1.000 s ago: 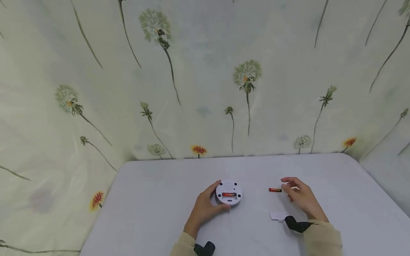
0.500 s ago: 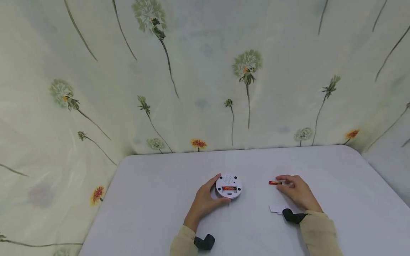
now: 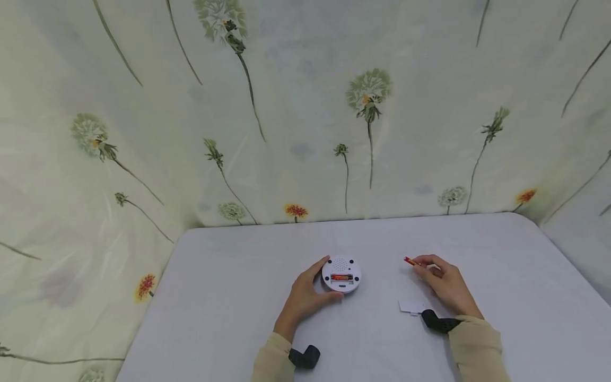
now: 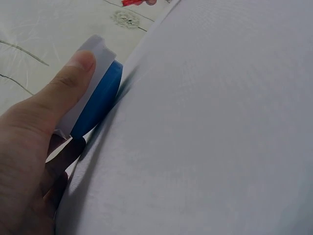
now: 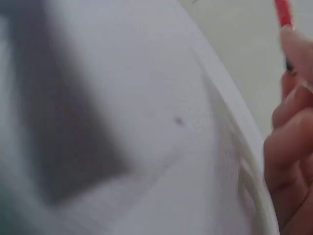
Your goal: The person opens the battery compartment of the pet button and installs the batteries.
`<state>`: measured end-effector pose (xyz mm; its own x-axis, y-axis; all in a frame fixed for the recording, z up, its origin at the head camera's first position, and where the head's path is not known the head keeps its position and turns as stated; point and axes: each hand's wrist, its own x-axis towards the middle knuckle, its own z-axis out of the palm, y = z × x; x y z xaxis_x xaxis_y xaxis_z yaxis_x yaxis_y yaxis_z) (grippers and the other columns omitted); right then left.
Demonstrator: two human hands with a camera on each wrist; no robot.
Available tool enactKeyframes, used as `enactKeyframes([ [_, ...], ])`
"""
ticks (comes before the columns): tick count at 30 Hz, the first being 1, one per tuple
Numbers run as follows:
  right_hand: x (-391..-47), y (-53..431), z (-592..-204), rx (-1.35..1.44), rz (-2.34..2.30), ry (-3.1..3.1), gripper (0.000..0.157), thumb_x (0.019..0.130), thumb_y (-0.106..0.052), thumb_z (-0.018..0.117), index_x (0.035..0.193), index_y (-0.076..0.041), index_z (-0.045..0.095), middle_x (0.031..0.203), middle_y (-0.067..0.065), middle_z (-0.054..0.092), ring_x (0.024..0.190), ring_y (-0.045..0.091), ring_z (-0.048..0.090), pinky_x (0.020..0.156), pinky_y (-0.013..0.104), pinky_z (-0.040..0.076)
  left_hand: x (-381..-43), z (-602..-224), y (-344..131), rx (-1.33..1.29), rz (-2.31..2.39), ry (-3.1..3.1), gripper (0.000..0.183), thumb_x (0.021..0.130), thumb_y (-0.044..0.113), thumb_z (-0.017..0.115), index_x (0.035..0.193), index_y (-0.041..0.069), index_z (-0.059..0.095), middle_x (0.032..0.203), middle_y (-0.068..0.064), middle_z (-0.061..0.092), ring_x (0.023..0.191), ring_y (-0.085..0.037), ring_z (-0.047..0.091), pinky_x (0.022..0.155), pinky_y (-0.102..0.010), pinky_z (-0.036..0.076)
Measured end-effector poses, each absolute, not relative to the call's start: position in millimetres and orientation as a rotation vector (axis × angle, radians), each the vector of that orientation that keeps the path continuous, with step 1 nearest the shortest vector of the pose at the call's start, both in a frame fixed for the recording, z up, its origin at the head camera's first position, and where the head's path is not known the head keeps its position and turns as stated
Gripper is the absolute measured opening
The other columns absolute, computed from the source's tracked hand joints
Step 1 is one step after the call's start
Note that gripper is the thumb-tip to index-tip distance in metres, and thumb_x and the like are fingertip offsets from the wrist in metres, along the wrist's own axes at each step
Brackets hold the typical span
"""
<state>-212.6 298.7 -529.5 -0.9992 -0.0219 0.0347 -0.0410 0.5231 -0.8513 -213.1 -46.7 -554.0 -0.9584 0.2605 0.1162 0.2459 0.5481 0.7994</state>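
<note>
My left hand (image 3: 304, 301) grips a round white device (image 3: 340, 264) by its left side, thumb at the near rim and fingers at the far rim. Its underside faces up, with small holes, dark feet and an uncovered battery slot. One red battery (image 3: 341, 277) lies in that slot. The left wrist view shows a blue part (image 4: 100, 100) on the device's table side. Over the table to the right, my right hand (image 3: 447, 285) pinches a second red battery (image 3: 411, 261) between thumb and fingers; its red end (image 5: 283, 13) sticks out past the fingertips.
A thin white rectangular cover (image 3: 409, 306) with a small tab lies on the white table (image 3: 229, 297) beside the right wrist. Black wrist cameras (image 3: 305, 357) sit at both cuffs. A flower-printed cloth (image 3: 296, 154) hangs behind the table.
My right hand has closed its fingers on the loose battery and lifted it, tilting it from its flat position on the table. The left hand keeps holding the device in place.
</note>
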Motion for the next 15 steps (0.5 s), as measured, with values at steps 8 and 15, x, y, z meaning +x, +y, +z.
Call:
enactKeyframes([
  [8, -210.8, 280.3, -515.2, 0.222, 1.731, -2.406, 0.030, 0.092, -0.021, 0.061, 0.117, -0.005, 0.057, 0.098, 0.014, 0.064, 0.078, 0.022, 0.059, 0.063, 0.027, 0.054, -214.7, -554.7, -46.1, 0.455, 1.418, 2.732, 0.092, 0.064, 0.062, 0.075, 0.142, 0.047, 0.028, 0.148, 0.016, 0.037, 0.139, -0.009, 0.034, 0.113, -0.038, 0.035],
  [15, -205.7, 250.2, -502.0, 0.255, 1.806, -2.320, 0.027, 0.091, -0.018, 0.063, 0.113, -0.005, 0.057, 0.095, 0.012, 0.061, 0.075, 0.023, 0.056, 0.063, 0.026, 0.054, -214.8, -555.1, -47.7, 0.460, 1.427, 2.729, 0.092, 0.065, 0.060, 0.076, 0.143, 0.045, 0.029, 0.148, 0.016, 0.038, 0.139, -0.010, 0.035, 0.113, -0.039, 0.035],
])
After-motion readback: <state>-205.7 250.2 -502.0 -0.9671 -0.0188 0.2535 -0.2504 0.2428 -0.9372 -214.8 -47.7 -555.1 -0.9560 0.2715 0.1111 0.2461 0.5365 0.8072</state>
